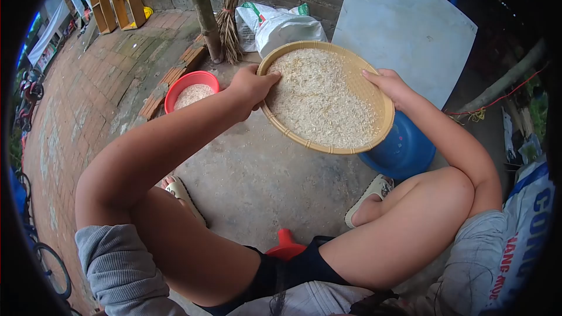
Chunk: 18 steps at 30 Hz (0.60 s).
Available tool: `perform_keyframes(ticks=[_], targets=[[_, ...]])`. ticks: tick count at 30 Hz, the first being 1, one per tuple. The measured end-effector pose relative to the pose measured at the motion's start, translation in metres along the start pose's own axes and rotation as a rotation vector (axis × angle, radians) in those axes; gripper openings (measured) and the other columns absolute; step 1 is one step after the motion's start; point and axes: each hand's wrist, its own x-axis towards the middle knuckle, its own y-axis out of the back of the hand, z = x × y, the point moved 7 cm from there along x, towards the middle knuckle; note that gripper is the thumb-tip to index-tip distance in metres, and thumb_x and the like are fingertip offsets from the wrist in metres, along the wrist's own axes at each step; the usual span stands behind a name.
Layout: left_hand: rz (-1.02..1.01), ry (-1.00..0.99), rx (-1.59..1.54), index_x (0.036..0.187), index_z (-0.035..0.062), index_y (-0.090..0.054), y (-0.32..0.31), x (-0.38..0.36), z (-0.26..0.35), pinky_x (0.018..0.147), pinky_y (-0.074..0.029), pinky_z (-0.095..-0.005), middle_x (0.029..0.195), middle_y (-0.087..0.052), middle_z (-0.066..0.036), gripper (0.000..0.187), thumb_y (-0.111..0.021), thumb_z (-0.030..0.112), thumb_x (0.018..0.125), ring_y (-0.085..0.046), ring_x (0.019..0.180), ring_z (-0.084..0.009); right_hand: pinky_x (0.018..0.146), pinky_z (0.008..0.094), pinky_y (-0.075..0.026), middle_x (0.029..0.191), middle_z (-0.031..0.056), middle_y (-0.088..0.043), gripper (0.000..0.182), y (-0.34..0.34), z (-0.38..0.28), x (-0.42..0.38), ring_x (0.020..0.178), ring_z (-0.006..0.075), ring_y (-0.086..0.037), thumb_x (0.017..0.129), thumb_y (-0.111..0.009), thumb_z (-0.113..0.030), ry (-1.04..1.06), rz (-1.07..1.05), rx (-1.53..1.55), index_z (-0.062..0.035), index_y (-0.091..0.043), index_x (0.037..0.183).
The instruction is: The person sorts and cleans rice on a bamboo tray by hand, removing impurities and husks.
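Observation:
A round woven bamboo winnowing tray (370, 86) is held up in front of me, tilted a little. A layer of pale rice grains (322, 99) with some husks covers most of it, leaving weave bare at the upper right. My left hand (256, 86) grips the rim on the left, thumb over the edge. On the opposite side my right hand (387, 86) holds the rim, its thumb on top; the other fingers are hidden beneath. Under the tray's right side sits a blue basin (404, 149), partly covered by it.
A red basin (216, 79) with grains (193, 95) stands left, near stacked bricks (153, 96). A bamboo post (203, 14), straw broom (229, 23), white sacks (290, 26) and pale board (404, 35) are behind. A printed sack (524, 228) is at right.

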Motion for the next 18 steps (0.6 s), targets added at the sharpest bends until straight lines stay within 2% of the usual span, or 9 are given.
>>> perform_keyframes(ticks=[1, 3, 4, 8, 9, 10, 13, 17, 18], targets=[[0.01, 0.006, 0.048, 0.111, 0.0025, -0.059, 0.006, 0.003, 0.003, 0.039, -0.034, -0.0279, 0.07, -0.058, -0.005, 0.037, -0.061, 0.03, 0.087, -0.046, 0.045, -0.0109, 0.077, 0.0301, -0.053, 0.099, 0.0137, -0.064, 0.038, -0.003, -0.003, -0.006, 0.089, 0.0183, -0.065, 0.089, -0.061, -0.024, -0.001, 0.008, -0.01, 0.0055, -0.053, 0.111], [-0.001, 0.017, 0.05, 0.11, 0.0035, -0.059, 0.025, 0.027, -0.007, 0.058, -0.049, -0.0276, 0.082, -0.063, -0.003, 0.034, -0.059, 0.03, 0.09, -0.059, 0.064, -0.0105, 0.076, 0.0298, -0.053, 0.1, 0.0135, -0.064, 0.038, -0.024, -0.02, -0.023, 0.088, 0.0177, -0.064, 0.088, -0.062, -0.023, 0.131, -0.085, 0.016, 0.0054, -0.053, 0.111], [0.037, -0.017, 0.11, 0.11, 0.0026, -0.059, 0.036, 0.042, -0.009, 0.063, -0.052, -0.0284, 0.084, -0.064, -0.005, 0.033, -0.057, 0.029, 0.091, -0.062, 0.068, -0.012, 0.076, 0.0297, -0.052, 0.101, 0.0131, -0.064, 0.035, -0.036, -0.033, -0.037, 0.088, 0.0167, -0.064, 0.089, -0.061, -0.021, 0.206, -0.112, -0.03, 0.0046, -0.053, 0.112], [0.032, -0.054, -0.005, 0.11, 0.0039, -0.059, 0.028, 0.039, -0.002, 0.057, -0.049, -0.0273, 0.081, -0.063, -0.004, 0.032, -0.056, 0.03, 0.092, -0.06, 0.064, -0.0108, 0.076, 0.0294, -0.052, 0.1, 0.0132, -0.064, 0.031, -0.025, -0.041, -0.038, 0.088, 0.0167, -0.063, 0.091, -0.058, -0.019, 0.267, -0.077, -0.06, 0.0039, -0.053, 0.111], [0.014, -0.043, -0.043, 0.11, 0.0049, -0.059, 0.016, 0.027, 0.006, 0.054, -0.047, -0.0268, 0.079, -0.062, -0.003, 0.032, -0.056, 0.031, 0.092, -0.058, 0.062, -0.0101, 0.075, 0.0297, -0.052, 0.1, 0.0133, -0.064, 0.031, -0.01, -0.035, -0.033, 0.088, 0.0169, -0.064, 0.091, -0.057, -0.019, 0.193, -0.019, -0.01, 0.0039, -0.053, 0.111], [0.028, -0.068, 0.058, 0.117, 0.004, -0.058, 0.008, 0.018, 0.015, 0.058, -0.049, -0.0306, 0.089, -0.064, -0.007, 0.037, -0.054, 0.031, 0.091, -0.058, 0.061, -0.0153, 0.074, 0.0301, -0.052, 0.1, 0.0133, -0.064, 0.03, 0.002, -0.027, -0.029, 0.087, 0.017, -0.064, 0.092, -0.056, -0.02, 0.116, 0.036, 0.043, 0.0039, -0.053, 0.11], [-0.04, -0.002, 0.089, 0.118, 0.005, -0.057, -0.002, 0.015, 0.019, 0.052, -0.048, -0.0296, 0.085, -0.063, -0.006, 0.036, -0.053, 0.029, 0.092, -0.059, 0.061, -0.013, 0.072, 0.0307, -0.053, 0.099, 0.0129, -0.064, 0.031, 0.018, -0.018, -0.028, 0.084, 0.017, -0.064, 0.092, -0.055, -0.022, 0.024, 0.083, 0.102, 0.0032, -0.053, 0.111], [-0.178, -0.006, -0.113, 0.116, 0.004, -0.058, 0.006, 0.056, 0.0, 0.055, -0.052, -0.0285, 0.085, -0.065, -0.007, 0.034, -0.053, 0.029, 0.092, -0.062, 0.063, -0.0135, 0.071, 0.0306, -0.053, 0.099, 0.0119, -0.064, 0.029, 0.005, -0.022, -0.043, 0.084, 0.0168, -0.064, 0.092, -0.055, -0.021, 0.091, 0.04, 0.022, 0.0019, -0.054, 0.111], [-0.168, -0.006, -0.136, 0.115, 0.0038, -0.058, 0.005, 0.057, 0.002, 0.052, -0.05, -0.0282, 0.084, -0.064, -0.006, 0.034, -0.054, 0.028, 0.092, -0.061, 0.06, -0.0134, 0.071, 0.0303, -0.053, 0.1, 0.0117, -0.064, 0.029, 0.0, -0.024, -0.045, 0.086, 0.0169, -0.064, 0.092, -0.055, -0.021, 0.116, -0.002, -0.022, 0.0016, -0.054, 0.111]])
